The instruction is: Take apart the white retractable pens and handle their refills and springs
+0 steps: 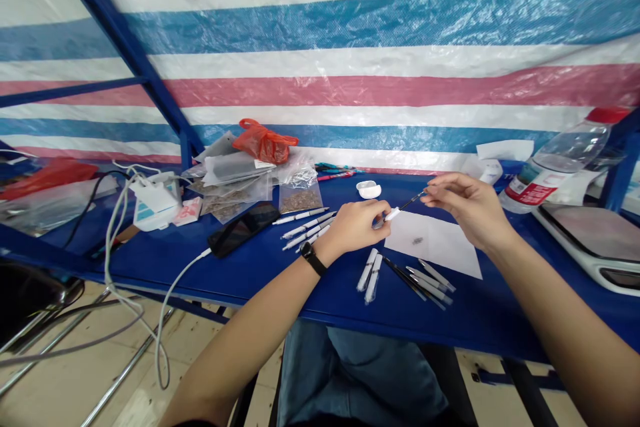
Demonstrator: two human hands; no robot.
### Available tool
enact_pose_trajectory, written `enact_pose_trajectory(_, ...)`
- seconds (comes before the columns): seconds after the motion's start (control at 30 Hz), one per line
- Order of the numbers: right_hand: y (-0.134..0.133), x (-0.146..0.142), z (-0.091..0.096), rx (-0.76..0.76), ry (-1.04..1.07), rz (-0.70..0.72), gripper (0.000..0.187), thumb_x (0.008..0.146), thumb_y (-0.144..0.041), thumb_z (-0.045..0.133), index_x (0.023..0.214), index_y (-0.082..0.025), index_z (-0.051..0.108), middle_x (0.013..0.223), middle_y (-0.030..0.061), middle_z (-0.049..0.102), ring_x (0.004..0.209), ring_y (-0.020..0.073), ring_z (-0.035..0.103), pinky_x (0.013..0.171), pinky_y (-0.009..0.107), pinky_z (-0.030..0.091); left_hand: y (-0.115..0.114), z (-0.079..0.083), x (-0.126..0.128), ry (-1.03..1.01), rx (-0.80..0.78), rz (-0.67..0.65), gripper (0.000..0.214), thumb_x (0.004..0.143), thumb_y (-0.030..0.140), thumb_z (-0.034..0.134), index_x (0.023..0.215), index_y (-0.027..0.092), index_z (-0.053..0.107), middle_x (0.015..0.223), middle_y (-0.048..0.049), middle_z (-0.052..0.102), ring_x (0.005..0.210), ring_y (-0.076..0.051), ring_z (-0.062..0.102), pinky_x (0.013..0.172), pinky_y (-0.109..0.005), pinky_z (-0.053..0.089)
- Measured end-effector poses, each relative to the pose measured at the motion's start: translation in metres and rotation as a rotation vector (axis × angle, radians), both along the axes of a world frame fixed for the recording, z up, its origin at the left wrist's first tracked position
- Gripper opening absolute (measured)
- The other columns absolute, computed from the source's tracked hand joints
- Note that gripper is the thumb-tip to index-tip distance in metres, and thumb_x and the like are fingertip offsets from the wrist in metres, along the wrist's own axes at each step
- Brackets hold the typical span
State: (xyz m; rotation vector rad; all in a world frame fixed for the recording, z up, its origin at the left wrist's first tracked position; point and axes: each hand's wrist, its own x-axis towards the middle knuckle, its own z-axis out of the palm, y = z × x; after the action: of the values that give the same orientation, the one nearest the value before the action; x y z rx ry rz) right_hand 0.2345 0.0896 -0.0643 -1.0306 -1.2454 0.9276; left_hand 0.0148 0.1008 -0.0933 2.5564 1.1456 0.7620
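Observation:
My left hand (356, 225), with a black watch on the wrist, is closed on a small white cap-like piece (392, 215). My right hand (463, 205) pinches a thin dark rod (413, 201) whose near end meets that white piece. Both hands hover over a white sheet of paper (440, 243) bearing a small dark smudge. Below the hands lie two white tubes (371, 269) and several thin dark and grey rods (423, 278). Several white pens (306, 226) lie left of my left hand.
A blue table (260, 267) holds a black phone (243, 228) on a white cable, clear bags of small parts (299, 190), a red bag (263, 141), a white charger (154, 203), a small white dish (369, 189), a water bottle (560, 160) and a scale (593, 240).

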Motion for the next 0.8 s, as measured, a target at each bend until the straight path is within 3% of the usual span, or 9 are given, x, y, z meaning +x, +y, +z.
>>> enact_pose_trajectory(0.37, -0.001, -0.002, 0.000, -0.001, -0.019, -0.011, 0.043, 0.052, -0.050, 0.096, 0.074, -0.021, 0.074, 0.069, 0.0001, 0.072, 0.062, 0.0152, 0.071, 0.065, 0.029, 0.061, 0.000, 0.000, -0.001, -0.002, 0.008, -0.011, 0.008, 0.085, 0.022, 0.060, 0.093, 0.023, 0.064, 0.086, 0.0029, 0.072, 0.075, -0.015, 0.065, 0.066, -0.024, 0.041)
enact_pose_trajectory(0.57, -0.004, -0.010, 0.001, -0.097, -0.041, 0.020, 0.054, 0.041, -0.056, 0.098, 0.072, -0.020, 0.074, 0.070, 0.0003, 0.072, 0.060, 0.0135, 0.069, 0.062, 0.027, 0.058, 0.000, 0.000, -0.001, 0.006, 0.019, -0.009, 0.008, 0.086, 0.021, 0.061, 0.093, 0.023, 0.064, 0.086, 0.0031, 0.072, 0.075, -0.014, 0.065, 0.066, -0.024, 0.042)
enact_pose_trajectory(0.8, -0.007, -0.015, 0.003, -0.185, -0.100, 0.044, 0.056, 0.040, -0.061, 0.096, 0.071, -0.020, 0.074, 0.068, 0.0011, 0.071, 0.063, 0.0152, 0.068, 0.065, 0.029, 0.055, 0.000, -0.001, -0.001, 0.037, 0.019, 0.004, 0.005, 0.085, 0.022, 0.063, 0.090, 0.023, 0.063, 0.084, 0.0030, 0.071, 0.074, -0.015, 0.065, 0.064, -0.025, 0.039)
